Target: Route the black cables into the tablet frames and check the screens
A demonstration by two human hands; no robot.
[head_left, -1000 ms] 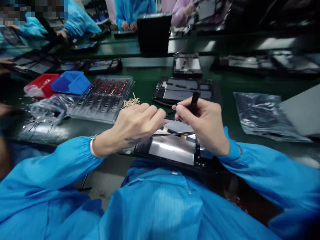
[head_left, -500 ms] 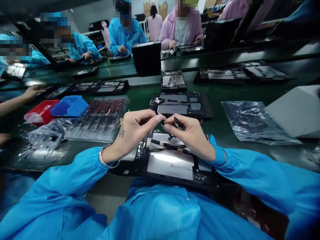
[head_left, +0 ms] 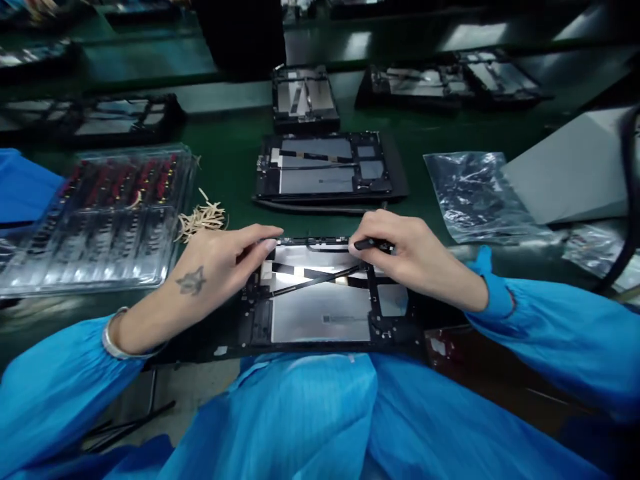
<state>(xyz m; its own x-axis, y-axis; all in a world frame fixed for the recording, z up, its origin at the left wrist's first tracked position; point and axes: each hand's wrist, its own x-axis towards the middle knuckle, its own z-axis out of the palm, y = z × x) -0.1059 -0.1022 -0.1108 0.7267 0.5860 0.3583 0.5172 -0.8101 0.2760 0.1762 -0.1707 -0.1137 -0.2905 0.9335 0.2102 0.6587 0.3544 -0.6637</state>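
Observation:
An opened tablet (head_left: 320, 320) lies in front of me, its silver inner plate and black ribbon cables showing. My left hand (head_left: 220, 267) is closed, thumb and forefinger pinched at the far left corner of the tablet; what lies between the fingertips is hidden. My right hand (head_left: 415, 257) grips a slim black tool (head_left: 373, 245), which looks like tweezers, at the far right part of the same edge. Between the two hands a narrow black strip (head_left: 313, 241) with small contacts runs along that far edge. A crossed black cable (head_left: 315, 281) lies slanted over the plate.
Another opened tablet (head_left: 320, 167) lies just beyond. A clear tray (head_left: 120, 213) of small red and black parts stands left, beside thin beige strips (head_left: 203, 219). On the right are a plastic bag (head_left: 475, 193) and a white box (head_left: 570, 167). More tablets (head_left: 305, 100) lie farther back.
My view has tilted down. My hands were together above the tablet around a small dark piece; now they are apart at its far edge. The slim black tool stays in my right hand.

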